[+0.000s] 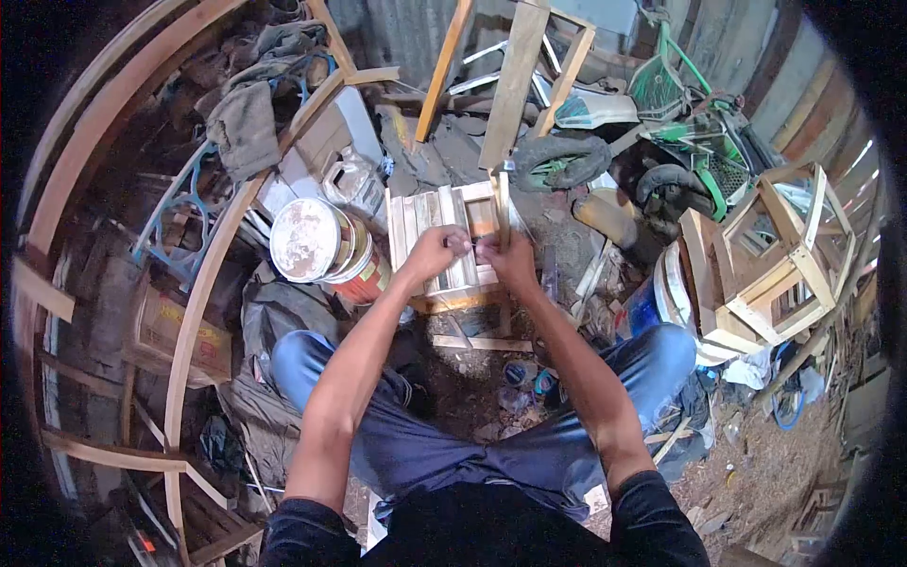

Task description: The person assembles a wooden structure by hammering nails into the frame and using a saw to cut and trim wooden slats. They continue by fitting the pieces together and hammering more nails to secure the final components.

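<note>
A small slatted wooden frame stands in front of my knees, pale strips side by side across its top with a gap at the right. Over the slats, my left hand has its fingers drawn together; anything between them is too small to make out. My right hand meets it from the other side, fingers also pinched, close to the gap. A narrow wood strip runs up along the frame's right side, right by that hand. What the right fingertips hold is hidden.
Paint buckets stand left of the frame, beside a plastic jug. A second wooden frame rests on a bucket at the right. Behind lie a small wheel and a green bicycle. A wood offcut lies between my feet.
</note>
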The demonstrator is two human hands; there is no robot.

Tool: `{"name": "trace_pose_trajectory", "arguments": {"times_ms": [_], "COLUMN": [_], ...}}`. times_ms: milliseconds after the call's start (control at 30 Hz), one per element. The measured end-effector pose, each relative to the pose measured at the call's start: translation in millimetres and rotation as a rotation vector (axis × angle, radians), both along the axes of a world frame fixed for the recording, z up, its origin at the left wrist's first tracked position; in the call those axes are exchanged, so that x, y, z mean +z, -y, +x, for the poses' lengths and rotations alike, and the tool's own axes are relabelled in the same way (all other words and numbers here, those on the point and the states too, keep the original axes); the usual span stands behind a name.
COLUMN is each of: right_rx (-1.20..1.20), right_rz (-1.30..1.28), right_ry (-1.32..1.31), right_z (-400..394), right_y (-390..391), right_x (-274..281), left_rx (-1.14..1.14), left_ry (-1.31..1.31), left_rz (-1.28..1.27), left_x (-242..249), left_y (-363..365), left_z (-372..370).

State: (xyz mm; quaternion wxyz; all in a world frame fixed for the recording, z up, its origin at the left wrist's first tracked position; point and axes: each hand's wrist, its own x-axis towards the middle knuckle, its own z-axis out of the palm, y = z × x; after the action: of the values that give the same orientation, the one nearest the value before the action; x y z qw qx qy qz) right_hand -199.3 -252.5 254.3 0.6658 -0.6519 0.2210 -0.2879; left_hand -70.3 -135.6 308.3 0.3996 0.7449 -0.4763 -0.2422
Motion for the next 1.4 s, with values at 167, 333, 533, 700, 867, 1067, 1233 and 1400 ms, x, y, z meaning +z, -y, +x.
{"name": "trace_pose_trajectory", "arguments": {"times_ms": [167,333,533,700,867,1067,1233,1400], "right_rx": [0.089,0.079,0.071,-0.009,-0.057,-0.232,-0.206,-0.118], "right_rz": [0.216,0.340,0.309,0.191,0.375,-0.212,-0.276,-0.260], "right_ry": [0.151,0.208,0.177,0.106,0.146,-0.302,-0.382,-0.291], "right_z": [7,12,4,14,3,-23,-9,-15], "right_y": [-25,-52,-47,-32,-22,-21,-19,-23], "right_x": [7,13,23,6,-7,-48,-87,-84], "left_rx": [0.081,0.159,0.029,-0.019,0.158,0.076,0.109,0.086], "left_ry": [-0.025,0.334,0.364,0.182,-0.296,0.037,-0.081,-0.149], "left_rz": [-0.040,0.253,0.135,0.081,-0.149,-0.237,-0.254,-0.170], "left_x": [8,35,32,10,-35,-108,-130,-121], "left_y": [-15,-46,-40,-18,-7,-12,-13,-17], "left_z": [3,5,3,8,4,2,4,7]}}
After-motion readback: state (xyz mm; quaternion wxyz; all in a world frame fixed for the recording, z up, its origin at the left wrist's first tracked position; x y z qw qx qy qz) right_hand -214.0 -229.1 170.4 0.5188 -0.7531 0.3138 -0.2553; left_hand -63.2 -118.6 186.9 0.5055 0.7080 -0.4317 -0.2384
